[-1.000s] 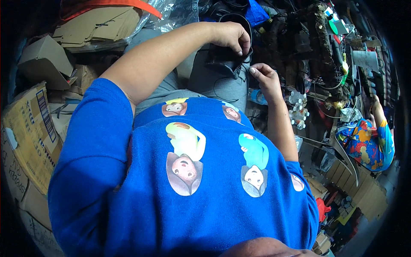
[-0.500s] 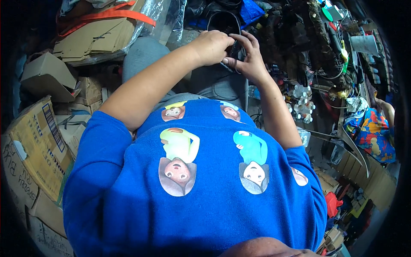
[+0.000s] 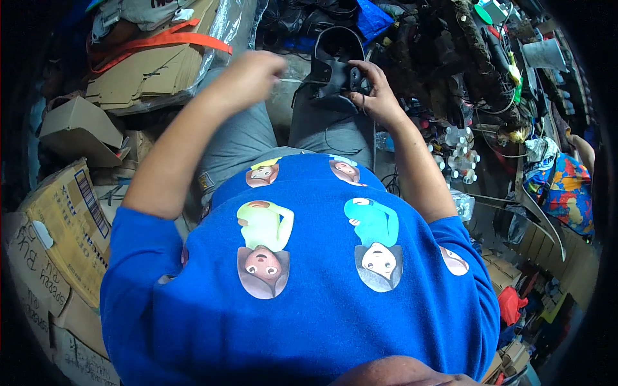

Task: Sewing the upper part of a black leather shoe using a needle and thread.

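A black leather-looking shoe point(image 3: 329, 76), its rounded opening away from me, rests over my right knee. My right hand point(image 3: 380, 98) grips its right side, with the thumb on the near edge and the fingers over the top. Away to the left of the shoe, my left hand point(image 3: 251, 72) is raised and blurred by motion. Its fingers look curled closed, and what they hold, if anything, does not show. A thin dark cord point(image 3: 335, 138) trails over my grey trousers below the shoe.
Flattened cardboard point(image 3: 154, 67) with an orange strap point(image 3: 161, 40) lies at the far left, near an open carton point(image 3: 80, 132). Several small clear bottles point(image 3: 458, 154) stand to my right. Dark shoes point(image 3: 309, 19) and a blue sheet point(image 3: 373, 22) lie beyond my knees.
My left hand has left the shoe and swung out to the left. My right hand still holds the shoe, which is now more exposed.
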Action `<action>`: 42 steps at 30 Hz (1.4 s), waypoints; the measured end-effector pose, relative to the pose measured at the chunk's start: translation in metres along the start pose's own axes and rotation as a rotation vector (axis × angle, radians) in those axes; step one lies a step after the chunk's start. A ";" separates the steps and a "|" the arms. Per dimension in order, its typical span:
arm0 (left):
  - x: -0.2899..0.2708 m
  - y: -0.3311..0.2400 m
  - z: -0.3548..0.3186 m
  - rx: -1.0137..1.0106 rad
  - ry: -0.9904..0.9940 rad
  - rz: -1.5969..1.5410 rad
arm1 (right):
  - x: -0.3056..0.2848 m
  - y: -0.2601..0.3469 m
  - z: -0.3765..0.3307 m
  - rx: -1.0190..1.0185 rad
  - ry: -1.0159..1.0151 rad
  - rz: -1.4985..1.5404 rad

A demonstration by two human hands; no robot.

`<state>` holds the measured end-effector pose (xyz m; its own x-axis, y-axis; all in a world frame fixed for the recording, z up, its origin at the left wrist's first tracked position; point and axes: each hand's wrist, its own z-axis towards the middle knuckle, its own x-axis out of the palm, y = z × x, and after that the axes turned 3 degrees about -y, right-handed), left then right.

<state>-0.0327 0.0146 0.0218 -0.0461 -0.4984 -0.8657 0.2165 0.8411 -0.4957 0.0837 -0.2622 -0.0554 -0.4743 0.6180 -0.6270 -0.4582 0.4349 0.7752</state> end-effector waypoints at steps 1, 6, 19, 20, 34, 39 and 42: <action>-0.007 0.017 -0.007 -0.112 -0.018 -0.061 | -0.002 -0.001 -0.001 0.029 0.032 0.028; -0.011 0.011 -0.004 -0.266 -0.233 -0.823 | -0.012 0.028 0.007 0.056 0.203 0.192; -0.002 -0.022 0.006 -0.213 -0.216 -1.652 | -0.027 0.042 0.018 0.249 0.461 0.408; -0.001 -0.023 0.004 -0.208 -0.197 -1.632 | -0.021 0.038 0.020 0.256 0.432 0.427; -0.018 -0.013 0.012 -0.031 -0.281 -0.720 | -0.001 0.058 0.010 0.221 0.080 0.020; 0.032 -0.020 0.057 -0.139 0.016 -0.577 | -0.008 0.052 0.007 0.338 0.140 0.600; 0.039 -0.017 0.064 -0.099 0.119 -0.574 | -0.030 0.052 -0.007 0.382 0.212 0.772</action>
<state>0.0241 -0.0320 0.0011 -0.2397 -0.8572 -0.4559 0.0331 0.4621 -0.8862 0.0691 -0.2622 0.0033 -0.6940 0.7115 0.1096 0.3114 0.1594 0.9368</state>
